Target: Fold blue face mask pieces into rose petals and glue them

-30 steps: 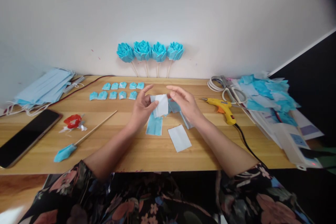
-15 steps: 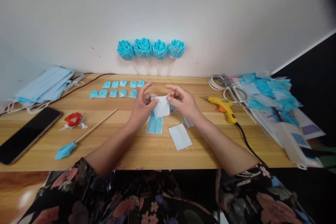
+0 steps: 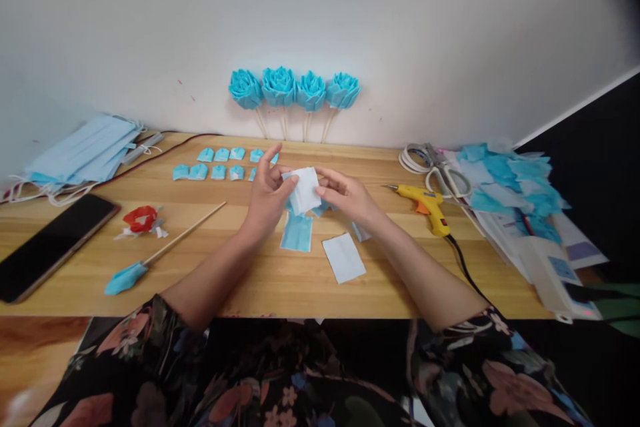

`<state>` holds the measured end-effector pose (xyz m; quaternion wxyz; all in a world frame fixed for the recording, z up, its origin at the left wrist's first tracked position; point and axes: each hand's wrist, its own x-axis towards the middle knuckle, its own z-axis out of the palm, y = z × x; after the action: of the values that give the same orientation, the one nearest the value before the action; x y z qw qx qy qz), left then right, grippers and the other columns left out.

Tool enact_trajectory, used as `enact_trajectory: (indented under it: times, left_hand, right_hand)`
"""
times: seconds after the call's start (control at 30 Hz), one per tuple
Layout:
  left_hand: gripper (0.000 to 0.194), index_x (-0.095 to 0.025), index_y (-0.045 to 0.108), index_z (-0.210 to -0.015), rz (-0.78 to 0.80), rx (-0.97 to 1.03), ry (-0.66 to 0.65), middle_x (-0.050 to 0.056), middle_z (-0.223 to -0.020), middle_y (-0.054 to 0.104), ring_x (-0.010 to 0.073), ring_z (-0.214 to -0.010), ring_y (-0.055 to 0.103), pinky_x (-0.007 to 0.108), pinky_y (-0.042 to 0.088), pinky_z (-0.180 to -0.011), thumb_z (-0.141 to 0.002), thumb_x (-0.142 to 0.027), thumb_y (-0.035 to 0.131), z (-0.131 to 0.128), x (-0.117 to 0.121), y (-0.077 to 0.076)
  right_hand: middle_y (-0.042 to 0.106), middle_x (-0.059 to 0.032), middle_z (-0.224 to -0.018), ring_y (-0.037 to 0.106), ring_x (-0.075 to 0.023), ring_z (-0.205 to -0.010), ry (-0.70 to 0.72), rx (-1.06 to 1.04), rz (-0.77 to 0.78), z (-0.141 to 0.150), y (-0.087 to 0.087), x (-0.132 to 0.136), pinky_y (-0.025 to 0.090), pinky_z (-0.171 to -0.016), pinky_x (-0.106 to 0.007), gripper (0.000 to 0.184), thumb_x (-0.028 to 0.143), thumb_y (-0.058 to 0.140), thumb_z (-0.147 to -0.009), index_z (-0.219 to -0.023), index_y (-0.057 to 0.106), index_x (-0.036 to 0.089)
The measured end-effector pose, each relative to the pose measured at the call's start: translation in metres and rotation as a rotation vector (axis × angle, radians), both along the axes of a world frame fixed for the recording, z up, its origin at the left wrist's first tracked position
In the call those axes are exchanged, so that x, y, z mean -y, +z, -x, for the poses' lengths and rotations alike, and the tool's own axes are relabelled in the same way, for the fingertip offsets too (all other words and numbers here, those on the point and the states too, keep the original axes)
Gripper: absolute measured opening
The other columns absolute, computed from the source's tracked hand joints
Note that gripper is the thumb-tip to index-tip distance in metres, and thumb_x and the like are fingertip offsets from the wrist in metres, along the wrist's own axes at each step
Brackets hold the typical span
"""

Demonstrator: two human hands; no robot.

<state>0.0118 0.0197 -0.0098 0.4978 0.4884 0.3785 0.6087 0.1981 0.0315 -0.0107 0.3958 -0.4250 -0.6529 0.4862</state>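
Note:
A small fabric square (image 3: 305, 191), white side up, is raised over the middle of the table between my hands. My left hand (image 3: 270, 195) pinches its left edge between thumb and fingers, the index finger lifted. At its right edge, my right hand (image 3: 345, 195) grips the lower corner with thumb and fingertips. Beneath lies a blue fabric piece (image 3: 297, 233), partly covered by the held square. A separate white piece (image 3: 344, 258) rests on the table nearer to me. More blue pieces are partly hidden behind my right hand.
Blue fabric flowers (image 3: 280, 88) on sticks lean against the wall. Folded blue petals (image 3: 199, 172) lie in two rows. A stick with a blue bud (image 3: 126, 278), phone (image 3: 55, 247) and masks (image 3: 85, 150) are left. Right are a yellow glue gun (image 3: 425, 207), scissors (image 3: 447, 180) and fabric scraps (image 3: 510, 177).
The held square has tilted and turned between my fingers, with its lower right corner now raised. My right fingers have shifted from its upper right corner down its right edge. The view has moved slightly.

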Motion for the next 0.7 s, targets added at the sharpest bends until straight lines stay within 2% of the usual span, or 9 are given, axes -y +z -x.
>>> enact_trajectory:
  times: [0.13,0.27,0.37,0.5,0.6,0.7]
  left_hand:
    - [0.065,-0.029,0.045,-0.137,-0.009,-0.003,0.01,0.002,-0.094,0.066,0.0138,-0.071,0.06,0.027,0.047,-0.064,-0.079,-0.03,0.074,0.001,-0.001,0.0]
    - [0.071,-0.03,0.043,-0.141,-0.009,0.004,0.028,0.002,-0.09,0.067,0.0129,-0.066,0.057,0.027,0.046,-0.062,-0.078,-0.034,0.076,0.002,-0.004,0.002]
    - [0.074,-0.031,0.039,-0.145,0.004,0.041,0.032,0.001,-0.089,0.068,0.0139,-0.07,0.059,0.028,0.048,-0.067,-0.081,-0.037,0.074,0.003,-0.005,0.003]
    - [0.072,-0.032,0.031,-0.15,0.108,0.128,-0.086,0.004,-0.098,0.069,0.0183,-0.083,0.066,0.033,0.052,-0.076,-0.088,-0.051,0.063,0.001,-0.006,-0.001]
    - [0.073,-0.03,0.033,-0.15,0.174,0.17,-0.2,0.009,-0.11,0.07,0.0237,-0.095,0.069,0.038,0.054,-0.08,-0.089,-0.063,0.055,-0.002,-0.004,-0.006]
    - [0.081,-0.028,0.034,-0.149,0.169,0.15,-0.238,0.01,-0.115,0.069,0.0246,-0.099,0.069,0.038,0.054,-0.083,-0.081,-0.056,0.07,-0.004,-0.004,-0.011]
  right_hand:
    - [0.065,0.002,-0.079,0.055,-0.0121,-0.069,0.013,0.05,-0.054,0.002,-0.005,0.0,0.047,-0.069,-0.028,0.051,0.033,0.066,-0.08,-0.13,0.066,0.023]
    - [0.064,0.0015,-0.08,0.055,-0.0133,-0.073,-0.04,0.095,-0.096,0.002,0.0,0.003,0.047,-0.074,-0.03,0.044,0.033,0.065,-0.08,-0.122,0.071,0.023]
    - [0.064,0.0013,-0.079,0.055,-0.0139,-0.073,-0.068,0.127,-0.116,0.003,0.005,0.006,0.046,-0.076,-0.031,0.042,0.032,0.064,-0.08,-0.12,0.072,0.023]
    - [0.064,0.0001,-0.081,0.056,-0.0146,-0.075,-0.117,0.121,-0.14,0.004,0.009,0.009,0.047,-0.079,-0.032,0.04,0.032,0.063,-0.081,-0.117,0.073,0.02]
    - [0.066,-0.0015,-0.084,0.058,-0.0157,-0.078,-0.138,0.148,-0.17,0.004,0.01,0.009,0.048,-0.08,-0.032,0.039,0.031,0.061,-0.082,-0.117,0.073,0.019]
    - [0.068,-0.002,-0.086,0.06,-0.0169,-0.082,-0.145,0.182,-0.202,0.004,0.01,0.009,0.049,-0.08,-0.032,0.037,0.03,0.061,-0.082,-0.116,0.074,0.021]
